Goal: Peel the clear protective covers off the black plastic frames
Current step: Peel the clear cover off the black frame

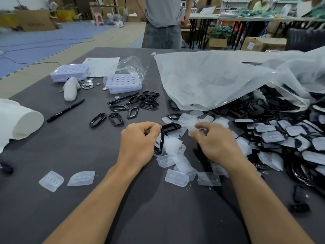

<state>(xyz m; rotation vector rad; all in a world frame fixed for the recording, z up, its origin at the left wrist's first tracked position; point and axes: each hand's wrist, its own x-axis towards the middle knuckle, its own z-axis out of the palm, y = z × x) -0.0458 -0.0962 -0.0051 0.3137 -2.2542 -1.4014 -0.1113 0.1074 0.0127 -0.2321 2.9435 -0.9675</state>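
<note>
**STEP IN HAND: COVER SEPARATED FROM FRAME, BOTH AWAITING SET-DOWN**

1. Work surface. I work over a dark grey table [158, 217]. A large clear bag [219, 80] lies across its far right part.

2. Stock. The heap of covered frames [284, 136] spills out from under the bag on the right. The loose covers [177, 176] lie scattered in the middle, under and in front of the hands. The bare frames [133, 106] sit in a group on the left, well apart from the heap.

3. Hands. The left hand [139, 143] has its fingers curled, with thumb and forefinger pinching the top end of one black frame [160, 143]. The frame hangs roughly upright, just above the loose covers. The right hand [216, 143] has its fingers curled round a clear cover [193, 128]. The cover is blurred, so I cannot tell the exact grip.

4. Status. I see a gap between the cover and the frame, so I judge this peel complete.

5. Next move. I judge that the right hand should drop the cover among the loose covers. The left hand should carry the frame to the bare frames. The right hand then needs a fresh piece from the heap, with a fingertip worked under one cover edge.
</note>
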